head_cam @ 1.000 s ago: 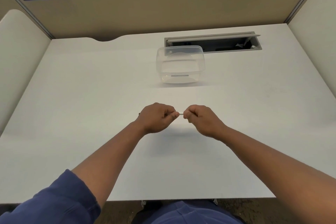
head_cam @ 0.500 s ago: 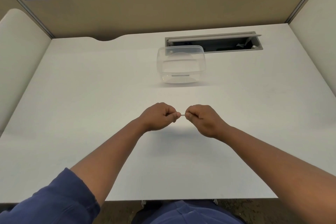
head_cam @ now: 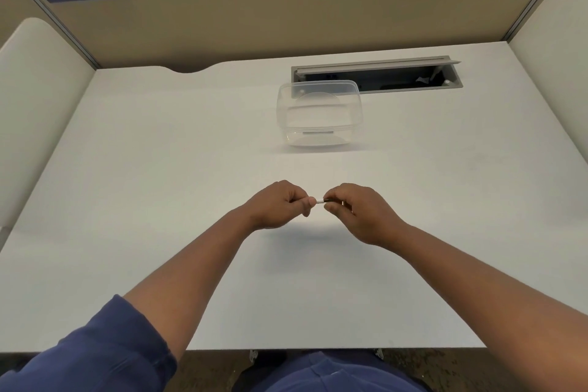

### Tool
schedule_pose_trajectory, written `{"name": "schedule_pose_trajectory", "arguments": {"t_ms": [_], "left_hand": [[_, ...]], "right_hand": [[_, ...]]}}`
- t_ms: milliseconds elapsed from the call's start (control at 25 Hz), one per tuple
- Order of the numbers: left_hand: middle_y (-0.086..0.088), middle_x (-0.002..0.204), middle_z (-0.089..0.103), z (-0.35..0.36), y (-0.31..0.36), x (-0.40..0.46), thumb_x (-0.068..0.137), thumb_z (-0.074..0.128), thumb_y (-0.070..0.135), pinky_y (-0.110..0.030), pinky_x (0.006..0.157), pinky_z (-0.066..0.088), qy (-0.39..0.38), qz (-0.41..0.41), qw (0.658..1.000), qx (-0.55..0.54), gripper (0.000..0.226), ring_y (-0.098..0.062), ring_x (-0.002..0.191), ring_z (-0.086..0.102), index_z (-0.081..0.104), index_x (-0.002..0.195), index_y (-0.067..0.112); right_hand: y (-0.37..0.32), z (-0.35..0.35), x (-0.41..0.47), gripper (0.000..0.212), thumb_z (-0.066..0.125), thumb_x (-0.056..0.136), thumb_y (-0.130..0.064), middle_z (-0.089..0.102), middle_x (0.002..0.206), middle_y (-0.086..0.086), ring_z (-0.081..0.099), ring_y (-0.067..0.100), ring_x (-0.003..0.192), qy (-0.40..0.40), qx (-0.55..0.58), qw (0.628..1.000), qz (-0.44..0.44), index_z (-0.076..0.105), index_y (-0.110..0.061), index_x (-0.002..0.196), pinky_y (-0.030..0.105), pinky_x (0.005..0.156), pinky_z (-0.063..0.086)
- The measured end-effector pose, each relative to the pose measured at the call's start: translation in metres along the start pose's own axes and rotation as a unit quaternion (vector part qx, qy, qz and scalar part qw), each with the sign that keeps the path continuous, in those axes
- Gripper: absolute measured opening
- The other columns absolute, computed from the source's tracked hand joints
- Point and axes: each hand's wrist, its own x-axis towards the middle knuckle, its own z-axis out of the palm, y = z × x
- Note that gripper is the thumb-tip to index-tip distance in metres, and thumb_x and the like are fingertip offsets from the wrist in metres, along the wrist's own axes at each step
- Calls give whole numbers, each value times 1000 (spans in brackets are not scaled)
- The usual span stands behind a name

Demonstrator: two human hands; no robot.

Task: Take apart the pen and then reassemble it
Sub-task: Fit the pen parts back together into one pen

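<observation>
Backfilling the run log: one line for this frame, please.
left hand: gripping small white-and-dark pen | right hand: gripping other end | clear plastic lidded container: untouched on white desk

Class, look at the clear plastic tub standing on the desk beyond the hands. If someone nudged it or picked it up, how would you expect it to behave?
The tub looks thin-walled and seems to hold nothing, so it is probably very light. On the smooth desk it would likely slide rather than tip, since it sits low and broad. Its thin walls may flex if squeezed.
</observation>
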Motion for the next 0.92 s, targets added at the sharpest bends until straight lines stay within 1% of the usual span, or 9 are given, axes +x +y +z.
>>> {"name": "schedule_pose_trajectory", "arguments": {"t_ms": [120,240,440,520,600,680,720,800,920], "left_hand": [[1,66,43,-4,3,-3,100,57,44,-23,55,31,-55,-24,994,-88,40,-10,54,34,75,79,14],[3,63,39,-5,7,-4,100,59,43,-19,49,26,-85,-29,991,-98,41,-8,51,30,75,82,9],[4,58,38,6,8,-7,101,58,40,-26,54,30,-22,-6,996,-89,39,-12,50,32,73,77,12],[4,58,46,7,7,-5,100,55,44,-31,60,37,15,-2,1000,-13,38,-15,55,39,72,76,19],[0,60,54,9,9,-5,100,51,48,-31,58,39,58,7,994,94,39,-17,57,46,70,80,19],[-4,64,59,11,13,-7,100,48,48,-29,54,35,92,32,979,178,42,-21,62,53,66,82,15],[-4,64,59,12,14,-8,100,48,48,-29,53,34,97,39,976,190,42,-22,64,54,64,82,15],[3,59,55,8,12,-8,100,49,49,-29,56,38,74,25,983,165,37,-17,61,52,67,82,22],[8,59,54,2,8,-4,100,51,50,-31,62,43,26,1,995,98,35,-13,58,48,71,82,28]], "right_hand": [[8,-2,-3,19,52,99,-28,63,83,-6,52,17,72,30,-134,983,-119,68,-19,103,34,56,45],[7,-1,-9,27,44,100,-31,61,78,-3,49,19,68,46,-154,977,-141,65,-16,92,34,53,43],[-9,-1,-6,28,50,101,-24,53,65,-4,43,16,62,-39,110,990,74,60,-15,77,34,60,38],[-17,-3,-3,33,52,100,-24,46,60,-3,35,15,56,-57,247,951,177,56,-15,69,31,56,31],[-24,-6,0,35,51,98,-24,41,58,-2,30,15,52,-78,373,881,280,51,-18,64,28,53,25],[-26,-10,2,34,50,98,-25,39,57,-3,29,13,49,-114,458,806,358,50,-19,65,25,50,22],[-26,-11,2,34,50,99,-26,40,57,-4,30,13,49,-126,471,791,370,50,-19,65,24,49,22],[-25,-12,1,34,49,100,-29,44,59,-3,34,14,51,-137,428,825,343,54,-18,69,25,51,26],[-25,-10,-1,34,50,102,-34,57,67,-7,47,14,62,-92,249,937,227,64,-16,78,26,60,37]]}}
